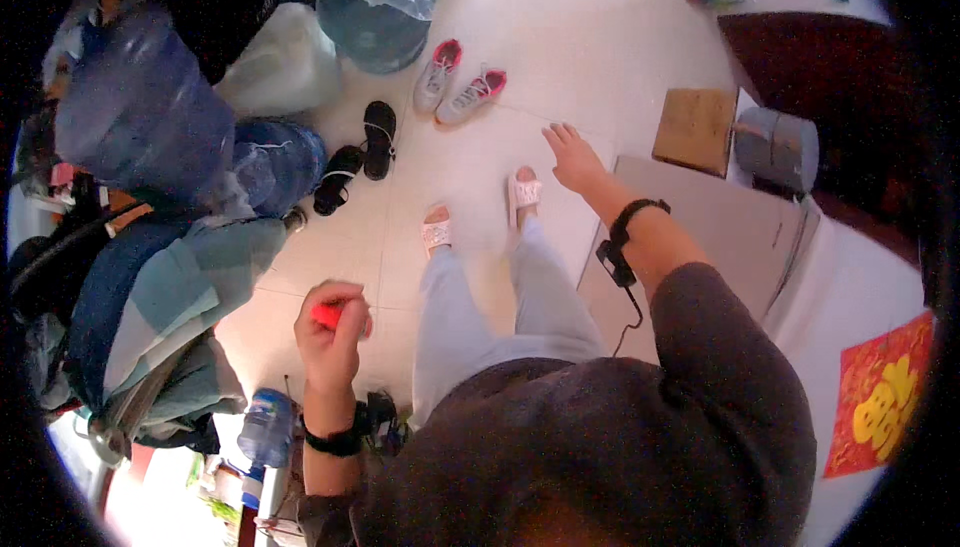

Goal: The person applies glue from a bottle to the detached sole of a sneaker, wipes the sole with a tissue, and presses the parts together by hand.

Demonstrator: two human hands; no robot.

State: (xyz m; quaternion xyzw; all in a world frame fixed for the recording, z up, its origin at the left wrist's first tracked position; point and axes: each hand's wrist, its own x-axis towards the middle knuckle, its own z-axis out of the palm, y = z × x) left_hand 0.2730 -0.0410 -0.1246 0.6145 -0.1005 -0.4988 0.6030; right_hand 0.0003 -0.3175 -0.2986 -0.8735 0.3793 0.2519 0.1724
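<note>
My left hand (334,347) is closed around a small bright red object (326,315); the fingers cover most of it, so its kind cannot be made out. Out in front to the right reaches my right hand (577,159), fingers stretched and nothing in them. Below it on the floor is my right foot in a pink slipper (524,197), and its mate (436,235) is on my left foot. Nearest beyond that hand, a pair of grey sneakers (458,92) with pink lining stands on the tiles. Both wrists wear black bands.
At my left are clothes (190,277), a bulging blue plastic bag (140,107), large water jugs (385,22) and black shoes (378,140). On the right, a pale flat-topped appliance or cabinet (690,237) bears a brown box (696,130) and a grey cylinder (777,150).
</note>
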